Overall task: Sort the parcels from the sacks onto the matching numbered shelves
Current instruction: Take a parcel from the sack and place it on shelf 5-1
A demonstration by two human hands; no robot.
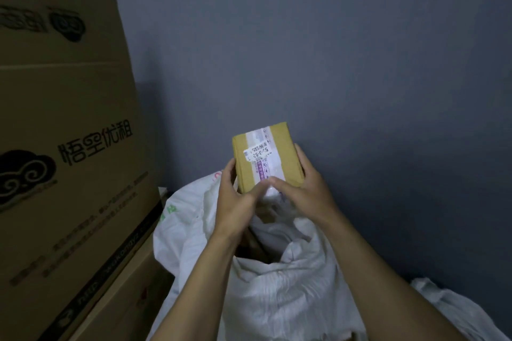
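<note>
I hold the parcel (pixel 267 158) above the open sack (pixel 279 271), left hand (pixel 235 196) and right hand (pixel 302 188) gripping its sides. Current step: reading the label (pixel 257 153). Next I must find the matching shelf; none is in view.

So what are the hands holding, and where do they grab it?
A small cardboard parcel, above the white sack. The left hand grips its left edge, the right hand its right edge.

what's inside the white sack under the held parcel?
The white sack is open: a bit of brown cardboard shows in its mouth, probably another parcel. Deeper contents are dark, covered by its folds and the left forearm.
</note>
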